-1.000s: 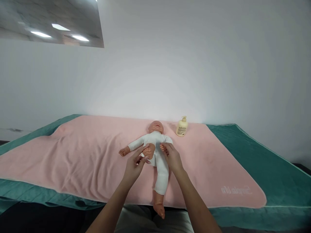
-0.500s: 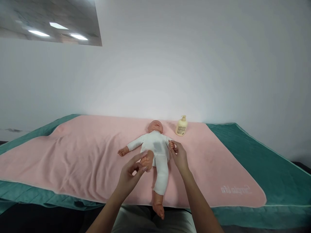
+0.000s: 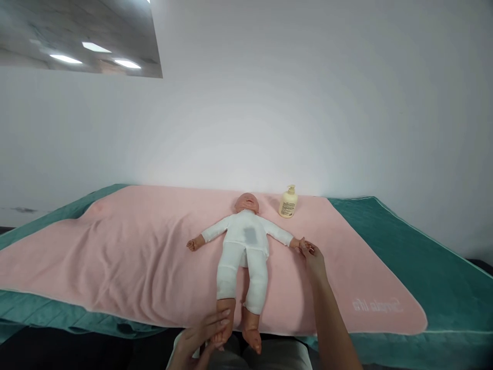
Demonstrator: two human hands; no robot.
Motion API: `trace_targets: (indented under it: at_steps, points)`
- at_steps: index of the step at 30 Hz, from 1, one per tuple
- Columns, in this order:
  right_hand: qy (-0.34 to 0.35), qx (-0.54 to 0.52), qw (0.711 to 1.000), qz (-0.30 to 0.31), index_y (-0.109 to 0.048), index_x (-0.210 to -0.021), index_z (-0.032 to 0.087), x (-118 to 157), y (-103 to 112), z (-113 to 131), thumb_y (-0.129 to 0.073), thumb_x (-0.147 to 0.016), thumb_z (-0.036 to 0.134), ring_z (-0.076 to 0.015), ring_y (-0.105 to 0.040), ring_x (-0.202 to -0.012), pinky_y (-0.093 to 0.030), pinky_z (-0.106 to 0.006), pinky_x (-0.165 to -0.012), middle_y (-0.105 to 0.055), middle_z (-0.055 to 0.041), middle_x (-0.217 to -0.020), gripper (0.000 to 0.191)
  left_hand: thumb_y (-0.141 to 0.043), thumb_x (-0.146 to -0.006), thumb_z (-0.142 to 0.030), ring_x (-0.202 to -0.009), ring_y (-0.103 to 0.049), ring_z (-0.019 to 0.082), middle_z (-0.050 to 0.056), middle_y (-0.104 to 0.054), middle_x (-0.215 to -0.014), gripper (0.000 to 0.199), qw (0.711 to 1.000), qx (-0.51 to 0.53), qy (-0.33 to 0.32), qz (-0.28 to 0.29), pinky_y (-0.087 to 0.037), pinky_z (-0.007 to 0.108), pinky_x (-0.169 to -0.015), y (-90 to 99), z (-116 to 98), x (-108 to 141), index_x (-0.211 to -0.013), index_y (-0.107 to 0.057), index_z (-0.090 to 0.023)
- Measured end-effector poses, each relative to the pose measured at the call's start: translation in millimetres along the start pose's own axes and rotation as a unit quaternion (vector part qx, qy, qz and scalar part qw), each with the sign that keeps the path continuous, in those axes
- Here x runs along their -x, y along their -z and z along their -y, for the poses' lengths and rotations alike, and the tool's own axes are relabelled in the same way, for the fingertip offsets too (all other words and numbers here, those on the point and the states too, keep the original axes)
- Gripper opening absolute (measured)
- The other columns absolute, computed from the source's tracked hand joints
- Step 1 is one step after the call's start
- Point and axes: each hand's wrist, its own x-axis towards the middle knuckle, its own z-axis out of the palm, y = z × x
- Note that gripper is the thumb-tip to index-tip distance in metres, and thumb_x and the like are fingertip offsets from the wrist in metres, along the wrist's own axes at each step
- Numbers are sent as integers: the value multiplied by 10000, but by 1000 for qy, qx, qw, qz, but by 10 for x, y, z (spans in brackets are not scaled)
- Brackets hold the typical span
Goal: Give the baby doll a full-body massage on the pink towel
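Observation:
A baby doll (image 3: 246, 234) in a white suit lies on its back on a pink blanket (image 3: 138, 257), head toward the wall, arms spread and both legs stretched toward me. My left hand (image 3: 200, 336) is closed around the doll's foot on the left, at the blanket's front edge. With its fingers pinched, my right hand (image 3: 314, 259) holds the doll's hand on the right, out to the side. The doll's other foot (image 3: 251, 334) hangs past the front edge, untouched.
A cream pump bottle (image 3: 288, 202) stands on the blanket, right of the doll's head. Under the blanket is a green padded cover (image 3: 404, 257). A pale wall rises behind, with a reflective panel (image 3: 77, 36) at the upper left.
The doll's left-side leg has come down from its raised, bent position and is now straight, with my left hand at its foot. My right hand and the doll's hand have moved outward to the right.

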Motion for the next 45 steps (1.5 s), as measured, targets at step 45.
trace_targets:
  at_steps: [45]
  points:
    - [345, 160, 902, 205, -611, -1189, 241, 563, -1002, 378, -437, -888, 137, -211, -602, -1037, -527, -358, -887, -586, -88, -1128, 362, -482, -942, -290, -621, -613, 98, 96, -654, -1080, 258, 977, 172, 26, -122, -556, 245, -561, -125, 174, -1450, -1122, -615, -162]
